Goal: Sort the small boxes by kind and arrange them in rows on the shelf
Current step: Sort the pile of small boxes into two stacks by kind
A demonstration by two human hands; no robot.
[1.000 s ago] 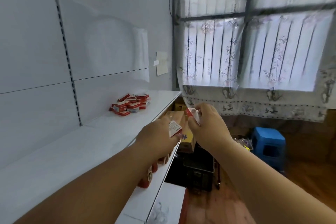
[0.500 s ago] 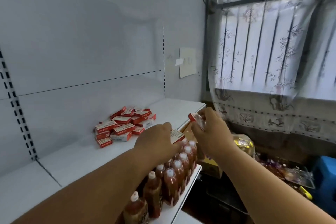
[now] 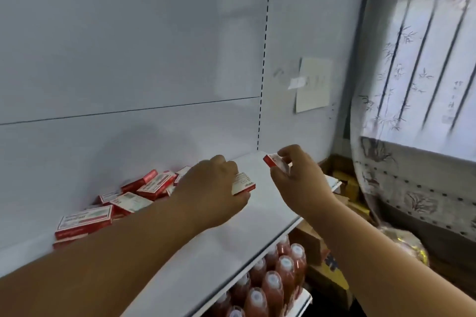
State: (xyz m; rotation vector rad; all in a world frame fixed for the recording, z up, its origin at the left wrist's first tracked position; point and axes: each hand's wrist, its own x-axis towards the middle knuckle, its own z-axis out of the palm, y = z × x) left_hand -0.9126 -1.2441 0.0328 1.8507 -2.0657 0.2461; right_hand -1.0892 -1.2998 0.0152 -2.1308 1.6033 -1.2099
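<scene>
Both arms reach out over a white shelf (image 3: 206,244) that runs along a pale wall panel. The left hand (image 3: 213,190) curls round a small red-and-white box (image 3: 243,184), gripping it from above with the printed white face turned to the right; the box sits low over the shelf surface, though whether it touches the shelf is hard to tell. The right hand (image 3: 296,177) is raised a little higher and further right, pinching a second box (image 3: 274,161) between thumb and curled fingers, its red end pointing left and clear of the shelf. The two held boxes are near each other but apart. Behind and left of the left hand lies a loose pile (image 3: 134,193) of the same red-and-white boxes, tumbled at mixed angles against the back of the shelf, with one larger-looking box (image 3: 83,224) lying flat at the near left end, partly hidden by the left forearm. On the lower shelf, under the front edge, stand rows of bottles (image 3: 273,280) with reddish contents and white caps. A pale paper note (image 3: 313,85) is stuck on the wall to the right, and a patterned curtain (image 3: 417,85) covers the window beyond it. Brown cartons (image 3: 342,183) sit below the window, blurred.
</scene>
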